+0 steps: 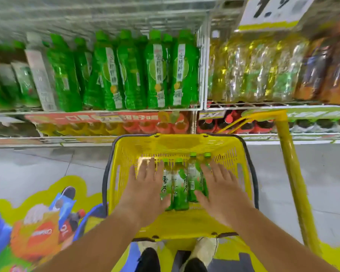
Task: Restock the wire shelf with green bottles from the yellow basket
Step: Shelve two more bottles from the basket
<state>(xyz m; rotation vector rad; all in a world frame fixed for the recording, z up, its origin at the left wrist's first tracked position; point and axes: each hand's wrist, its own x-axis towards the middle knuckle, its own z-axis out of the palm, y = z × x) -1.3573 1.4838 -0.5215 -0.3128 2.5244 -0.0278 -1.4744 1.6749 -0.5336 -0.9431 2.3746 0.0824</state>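
Yellow basket [177, 230] on floor before wire shelf [106, 111] — four green bottles [180, 185] inside.
Bottles lying side by side along basket bottom, caps toward shelf, the two on the right set slightly further forward. Left hand [145, 189] and right hand [222, 193] over basket, one on either side of the row — fingers straight and spread, palms down, grasping nothing (contact with outer bottles unclear). Shelved green bottles [155, 71] upright in packed rows on the tier above; yellowish bottles [253, 71] in next bay to the right. Raised yellow handle [290, 163] at basket's right. Price card [271, 10] top right, printed floor sticker [39, 222] at left.
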